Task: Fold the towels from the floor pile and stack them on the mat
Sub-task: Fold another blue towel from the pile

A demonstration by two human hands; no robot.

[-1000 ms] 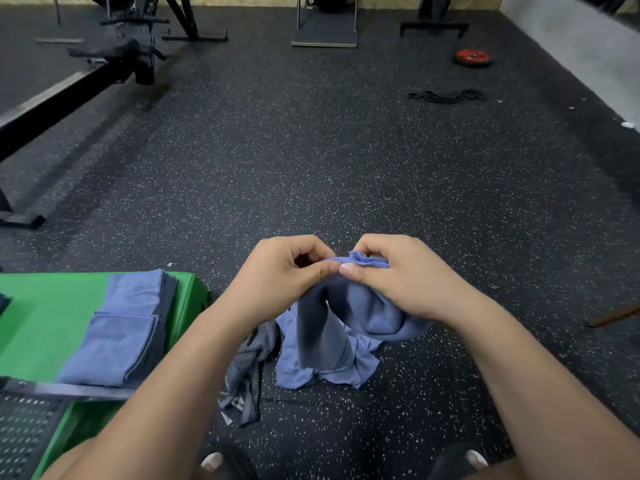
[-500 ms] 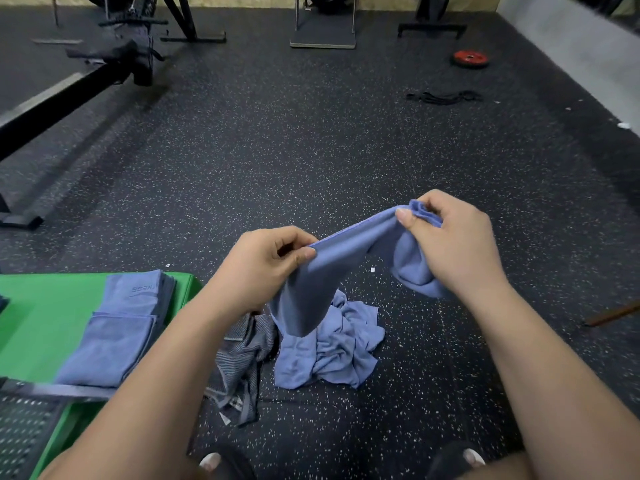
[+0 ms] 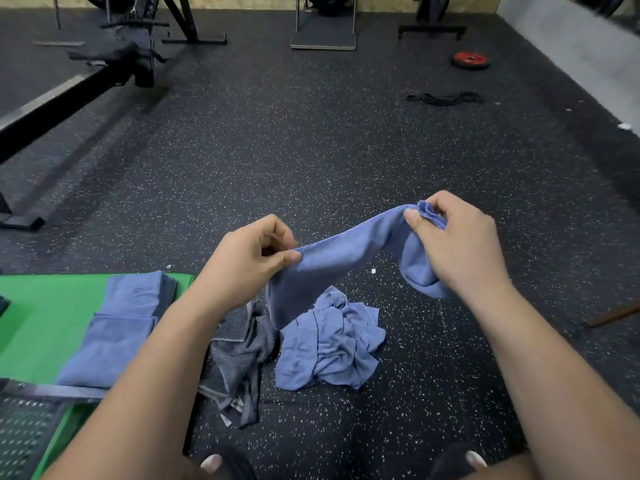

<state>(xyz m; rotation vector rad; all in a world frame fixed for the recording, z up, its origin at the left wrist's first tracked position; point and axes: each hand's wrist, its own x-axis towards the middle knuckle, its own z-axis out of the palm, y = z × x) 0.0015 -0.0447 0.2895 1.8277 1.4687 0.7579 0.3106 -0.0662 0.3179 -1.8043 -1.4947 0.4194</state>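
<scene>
Speckled black rubber floor [image 3: 311,150] runs out to gym frames on the far side. Near the person, a blue towel [image 3: 346,258] is stretched by one edge between two hands. The left hand [image 3: 249,261] pinches the edge between thumb and curled fingers. The right hand [image 3: 457,251], higher and further right, grips a bunched corner. The slack hangs down to crumpled blue cloth [image 3: 329,344] on the floor, beside a grey striped towel [image 3: 239,358]. I cannot tell whether that cloth is part of the held towel. Folded blue towels [image 3: 117,327] lie on the green mat [image 3: 45,313] at near left. To fold well, the right hand probably needs to un-bunch its hold and find the true corner. Then the edge should be drawn taut and level, and the towel lifted clear of the pile.
</scene>
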